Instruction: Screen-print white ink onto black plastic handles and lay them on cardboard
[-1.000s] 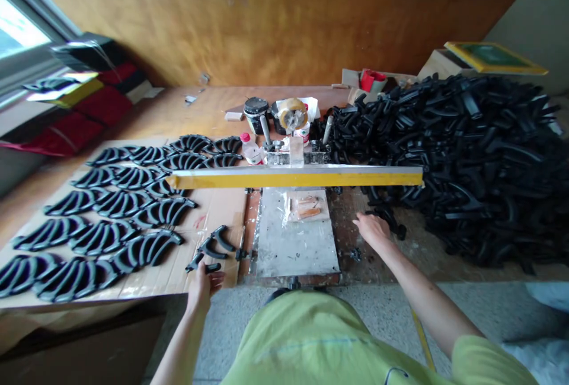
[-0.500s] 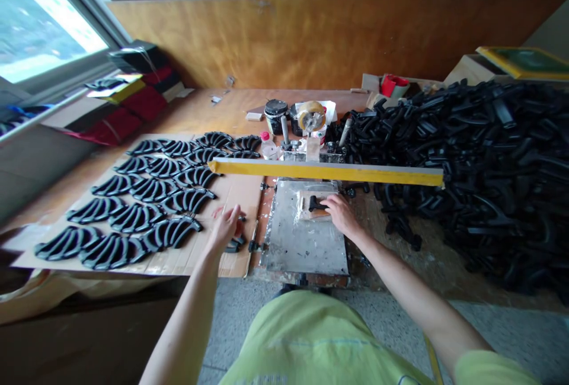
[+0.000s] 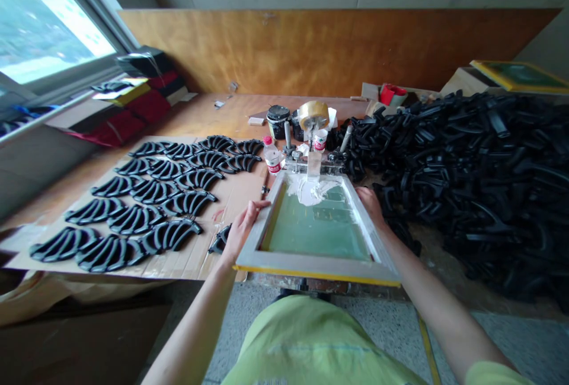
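Observation:
A screen printing frame (image 3: 311,263) lies lowered in front of me, with grey sides, a yellow front edge and green mesh (image 3: 311,228). White ink (image 3: 306,191) is smeared along the far end of the mesh, below a pale upright blade (image 3: 313,166). My left hand (image 3: 242,228) is closed on the frame's left side. At the frame's right side, my right hand (image 3: 370,204) is closed on the edge, its fingers partly hidden. The metal plate and the black part on it are hidden under the frame. Beside my left hand lie a few black curved parts (image 3: 219,240).
Rows of black curved parts (image 3: 151,192) lie on cardboard (image 3: 240,189) at left. A large heap of black parts (image 3: 484,177) covers the right. Behind the frame stand a red-capped bottle (image 3: 272,157), a black-lidded tub (image 3: 278,121), a cup (image 3: 320,140) and a tape roll (image 3: 313,114).
The screen frame has swung down from its raised position over the plate. My right hand has left the black part there, and both hands now hold the frame's sides.

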Available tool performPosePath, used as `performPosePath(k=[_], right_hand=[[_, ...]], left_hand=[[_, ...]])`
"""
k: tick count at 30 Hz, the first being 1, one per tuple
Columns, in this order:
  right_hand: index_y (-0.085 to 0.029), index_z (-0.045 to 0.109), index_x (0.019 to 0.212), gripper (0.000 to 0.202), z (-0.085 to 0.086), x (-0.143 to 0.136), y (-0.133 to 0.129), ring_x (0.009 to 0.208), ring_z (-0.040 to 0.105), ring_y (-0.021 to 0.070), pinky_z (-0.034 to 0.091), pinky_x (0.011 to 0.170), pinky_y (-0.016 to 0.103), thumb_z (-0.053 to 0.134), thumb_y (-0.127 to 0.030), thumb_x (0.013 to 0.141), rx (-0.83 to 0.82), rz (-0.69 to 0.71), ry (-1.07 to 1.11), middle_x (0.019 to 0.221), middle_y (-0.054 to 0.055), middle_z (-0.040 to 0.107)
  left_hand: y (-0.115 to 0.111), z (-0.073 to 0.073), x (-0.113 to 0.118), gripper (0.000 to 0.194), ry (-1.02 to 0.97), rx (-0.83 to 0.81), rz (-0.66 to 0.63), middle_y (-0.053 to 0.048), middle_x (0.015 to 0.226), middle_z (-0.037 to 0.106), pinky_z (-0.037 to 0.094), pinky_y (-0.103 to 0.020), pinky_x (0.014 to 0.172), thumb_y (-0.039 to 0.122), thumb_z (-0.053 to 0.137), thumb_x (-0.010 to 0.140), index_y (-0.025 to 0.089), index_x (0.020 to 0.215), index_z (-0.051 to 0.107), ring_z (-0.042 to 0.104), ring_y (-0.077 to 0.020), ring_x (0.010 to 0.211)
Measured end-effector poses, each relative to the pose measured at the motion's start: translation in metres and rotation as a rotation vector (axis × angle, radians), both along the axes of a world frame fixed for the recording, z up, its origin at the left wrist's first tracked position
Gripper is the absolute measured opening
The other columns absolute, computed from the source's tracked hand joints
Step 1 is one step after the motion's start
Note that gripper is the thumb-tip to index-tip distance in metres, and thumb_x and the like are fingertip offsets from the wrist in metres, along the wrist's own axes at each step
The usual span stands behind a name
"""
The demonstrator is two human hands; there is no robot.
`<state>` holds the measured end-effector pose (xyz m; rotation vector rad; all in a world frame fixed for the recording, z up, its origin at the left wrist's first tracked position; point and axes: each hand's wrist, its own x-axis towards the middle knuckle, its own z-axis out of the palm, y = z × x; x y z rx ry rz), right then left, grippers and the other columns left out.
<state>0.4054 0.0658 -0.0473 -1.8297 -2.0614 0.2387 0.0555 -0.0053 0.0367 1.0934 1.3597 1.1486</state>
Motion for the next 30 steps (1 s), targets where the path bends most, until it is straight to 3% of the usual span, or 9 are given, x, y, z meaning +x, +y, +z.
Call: performPosePath(k=[2,5,7,9,14,18,21,26,30], right_hand=[[-0.015,0.060,0.121,0.038,0.014,-0.001,0.015,0.109,0.053,0.0270,0.042,0.097,0.045,0.035,-0.022,0.092,0.107,-0.063,0.041,0.116,0.015,0.058],[-0.017,0.049,0.133,0.049,0.035,-0.037,0.039,0.120,0.046,0.0273,0.039,0.102,0.041,0.057,-0.025,0.086,0.262,0.084,0.060,0.135,0.015,0.044],[-0.017,0.048,0.132,0.053,0.043,-0.069,0.053,0.120,0.046,0.0277,0.041,0.099,0.039,0.063,-0.022,0.082,0.224,0.221,-0.014,0.133,0.015,0.046],[-0.016,0.056,0.119,0.037,0.044,-0.094,0.060,0.110,0.051,0.0266,0.043,0.092,0.037,0.061,-0.017,0.082,0.105,0.290,-0.111,0.116,0.014,0.057],[-0.014,0.062,0.092,0.016,0.030,-0.107,0.037,0.092,0.057,0.0247,0.043,0.081,0.033,0.051,-0.009,0.082,-0.012,0.377,-0.262,0.094,0.013,0.065],[-0.015,0.062,0.086,0.023,0.030,-0.091,0.004,0.089,0.056,0.0223,0.042,0.074,0.030,0.048,-0.001,0.073,0.015,0.660,-0.243,0.088,0.010,0.064],[-0.018,0.063,0.081,0.021,0.037,-0.081,0.002,0.084,0.056,0.0192,0.040,0.072,0.027,0.051,-0.003,0.073,-0.034,0.829,-0.176,0.084,0.006,0.064],[-0.018,0.065,0.084,0.021,0.032,-0.086,0.011,0.090,0.056,0.0207,0.042,0.076,0.029,0.050,-0.005,0.077,0.055,0.635,-0.098,0.087,0.007,0.065],[-0.016,0.066,0.094,0.029,0.018,-0.084,-0.008,0.100,0.054,0.0224,0.044,0.086,0.033,0.048,-0.002,0.077,0.126,0.709,-0.049,0.094,0.010,0.066]], left_hand=[[-0.014,-0.029,-0.005,0.058,0.015,-0.124,-0.044,-0.003,0.081,0.067,0.045,-0.022,0.058,0.058,0.063,0.075,0.017,0.117,0.065,0.060,-0.0163,0.071],[-0.024,-0.073,-0.004,0.078,0.016,-0.240,-0.076,0.001,0.071,0.064,0.042,-0.021,0.052,0.054,0.068,0.072,0.021,0.140,0.045,0.057,-0.0137,0.058],[-0.025,-0.095,-0.002,0.080,0.037,-0.235,-0.072,0.001,0.074,0.065,0.043,-0.022,0.054,0.053,0.066,0.074,0.021,0.142,0.041,0.058,-0.0138,0.060],[-0.024,-0.109,-0.002,0.076,0.065,-0.227,-0.073,0.000,0.077,0.066,0.044,-0.022,0.056,0.053,0.064,0.076,0.022,0.142,0.042,0.060,-0.0147,0.063],[-0.022,-0.118,-0.005,0.068,0.086,-0.235,-0.052,-0.002,0.083,0.068,0.047,-0.024,0.065,0.052,0.065,0.076,0.021,0.135,0.052,0.062,-0.0171,0.074],[-0.023,-0.122,-0.005,0.064,0.114,-0.237,-0.041,-0.001,0.083,0.068,0.046,-0.023,0.066,0.052,0.063,0.077,0.022,0.133,0.054,0.062,-0.0163,0.075],[-0.023,-0.124,-0.006,0.063,0.139,-0.231,-0.027,-0.001,0.083,0.068,0.047,-0.023,0.067,0.053,0.064,0.076,0.022,0.131,0.056,0.062,-0.0164,0.074],[-0.024,-0.121,-0.007,0.061,0.151,-0.219,-0.030,-0.002,0.085,0.069,0.048,-0.024,0.069,0.053,0.063,0.077,0.022,0.130,0.057,0.063,-0.0169,0.077],[-0.024,-0.116,-0.005,0.066,0.055,-0.239,-0.029,-0.003,0.083,0.070,0.048,-0.024,0.063,0.053,0.066,0.074,0.020,0.131,0.055,0.063,-0.0166,0.071]])
